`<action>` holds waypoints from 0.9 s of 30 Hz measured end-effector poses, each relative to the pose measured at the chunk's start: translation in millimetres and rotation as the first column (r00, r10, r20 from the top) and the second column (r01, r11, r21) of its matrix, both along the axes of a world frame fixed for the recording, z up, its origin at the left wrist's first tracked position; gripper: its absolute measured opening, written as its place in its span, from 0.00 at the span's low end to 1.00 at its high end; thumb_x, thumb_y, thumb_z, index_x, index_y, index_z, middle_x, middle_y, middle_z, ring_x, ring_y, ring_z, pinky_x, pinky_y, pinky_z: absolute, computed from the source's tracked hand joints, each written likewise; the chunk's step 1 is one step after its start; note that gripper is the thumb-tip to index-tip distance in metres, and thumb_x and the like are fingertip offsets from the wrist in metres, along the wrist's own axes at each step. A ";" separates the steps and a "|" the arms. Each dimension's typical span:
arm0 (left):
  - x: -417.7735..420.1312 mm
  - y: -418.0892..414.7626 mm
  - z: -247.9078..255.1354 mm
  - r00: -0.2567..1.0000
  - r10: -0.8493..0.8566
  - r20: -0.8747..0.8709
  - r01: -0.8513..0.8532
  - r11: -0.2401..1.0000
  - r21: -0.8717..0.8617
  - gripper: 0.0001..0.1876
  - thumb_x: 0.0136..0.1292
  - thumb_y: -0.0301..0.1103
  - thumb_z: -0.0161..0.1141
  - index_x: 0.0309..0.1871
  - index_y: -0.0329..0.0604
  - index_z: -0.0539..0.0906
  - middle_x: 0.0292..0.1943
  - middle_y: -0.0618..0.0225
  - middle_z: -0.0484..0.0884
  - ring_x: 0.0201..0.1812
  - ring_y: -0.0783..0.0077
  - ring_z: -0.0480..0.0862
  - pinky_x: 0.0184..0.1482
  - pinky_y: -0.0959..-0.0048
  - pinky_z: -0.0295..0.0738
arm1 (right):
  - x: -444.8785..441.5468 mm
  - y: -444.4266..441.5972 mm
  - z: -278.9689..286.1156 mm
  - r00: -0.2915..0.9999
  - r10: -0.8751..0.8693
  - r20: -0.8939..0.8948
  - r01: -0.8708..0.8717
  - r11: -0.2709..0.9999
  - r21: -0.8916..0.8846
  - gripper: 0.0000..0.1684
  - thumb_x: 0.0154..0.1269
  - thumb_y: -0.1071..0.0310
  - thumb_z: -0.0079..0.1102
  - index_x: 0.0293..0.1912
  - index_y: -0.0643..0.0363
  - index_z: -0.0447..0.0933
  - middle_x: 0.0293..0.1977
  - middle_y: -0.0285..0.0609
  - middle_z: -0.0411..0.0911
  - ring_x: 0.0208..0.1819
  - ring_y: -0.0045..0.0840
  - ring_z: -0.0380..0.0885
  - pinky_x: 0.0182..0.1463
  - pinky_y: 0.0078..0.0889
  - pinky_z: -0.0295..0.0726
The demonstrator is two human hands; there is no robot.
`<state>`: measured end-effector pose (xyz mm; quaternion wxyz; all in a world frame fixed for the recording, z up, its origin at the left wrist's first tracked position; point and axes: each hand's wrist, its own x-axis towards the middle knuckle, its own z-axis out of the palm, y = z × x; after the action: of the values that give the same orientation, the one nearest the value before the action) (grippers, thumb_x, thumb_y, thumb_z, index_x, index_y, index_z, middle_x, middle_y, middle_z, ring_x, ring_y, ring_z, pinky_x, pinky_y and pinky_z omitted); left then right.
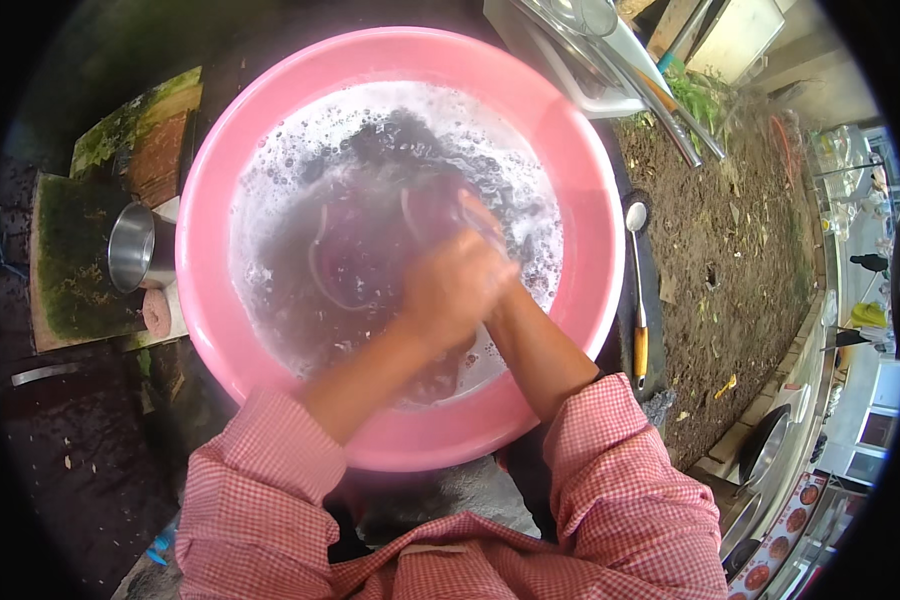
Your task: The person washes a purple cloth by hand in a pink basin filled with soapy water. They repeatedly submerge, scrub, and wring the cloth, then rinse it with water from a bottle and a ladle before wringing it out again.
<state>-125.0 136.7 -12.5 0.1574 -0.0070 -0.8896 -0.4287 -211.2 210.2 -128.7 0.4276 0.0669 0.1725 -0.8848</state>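
A large round pink plastic basin (pixel 217 337) stands before me, holding cloudy, foamy water (pixel 285 225). Dark purple fabric with pale edging (pixel 345 255) lies in the water. My left hand (pixel 450 289) and my right hand (pixel 491 236) come together right of the basin's middle, over the fabric; motion blur hides their fingers. Which arm leads to which hand at the overlap is hard to make out, and whether either hand grips the cloth cannot be seen.
Left of the basin are a steel pot (pixel 132 247) and a mossy board (pixel 82 262). A long spoon with a wooden handle (pixel 640 300) lies on the right, beside bare soil (pixel 727 270). At the upper right, a white tub (pixel 592 105) holds long-handled metal utensils (pixel 645 94).
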 end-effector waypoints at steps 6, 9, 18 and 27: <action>-39.4 -97.3 -41.1 0.920 0.322 0.222 -0.350 0.931 0.101 0.19 0.67 0.46 0.53 0.35 0.37 0.82 0.34 0.54 0.82 0.36 0.61 0.79 0.41 0.65 0.72 | 40.9 -55.8 112.5 0.957 0.070 -0.280 0.187 0.587 0.787 0.22 0.66 0.58 0.55 0.51 0.66 0.72 0.37 0.44 0.78 0.37 0.22 0.75 0.39 0.26 0.77; -29.7 -127.7 -54.2 0.906 0.413 0.096 -0.422 0.901 0.103 0.22 0.69 0.48 0.48 0.34 0.34 0.81 0.33 0.53 0.81 0.39 0.58 0.79 0.45 0.63 0.70 | 40.9 -49.1 114.0 0.822 0.177 -0.542 0.342 0.607 0.717 0.32 0.62 0.57 0.60 0.59 0.68 0.66 0.41 0.46 0.76 0.39 0.26 0.74 0.42 0.28 0.75; 8.4 -130.0 -103.6 0.965 0.220 0.139 -0.209 0.974 -0.089 0.17 0.68 0.40 0.47 0.49 0.39 0.79 0.42 0.51 0.80 0.46 0.54 0.78 0.54 0.61 0.70 | 1.7 6.0 49.1 0.593 0.733 -0.333 0.200 0.267 0.943 0.30 0.62 0.58 0.55 0.62 0.58 0.66 0.54 0.59 0.72 0.54 0.43 0.74 0.59 0.47 0.71; 6.0 -8.7 7.0 0.995 -0.057 -0.082 0.064 0.993 0.096 0.08 0.59 0.38 0.59 0.33 0.44 0.80 0.31 0.61 0.76 0.33 0.58 0.78 0.39 0.64 0.72 | 9.6 -7.4 92.6 0.999 0.048 0.001 -0.043 0.875 0.481 0.34 0.69 0.39 0.43 0.62 0.54 0.65 0.51 0.43 0.73 0.50 0.29 0.73 0.54 0.32 0.75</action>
<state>-118.9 128.0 -5.5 0.1797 -0.0432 -0.8598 -0.4760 -201.6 202.8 -36.1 0.4173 0.1622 0.3908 -0.8043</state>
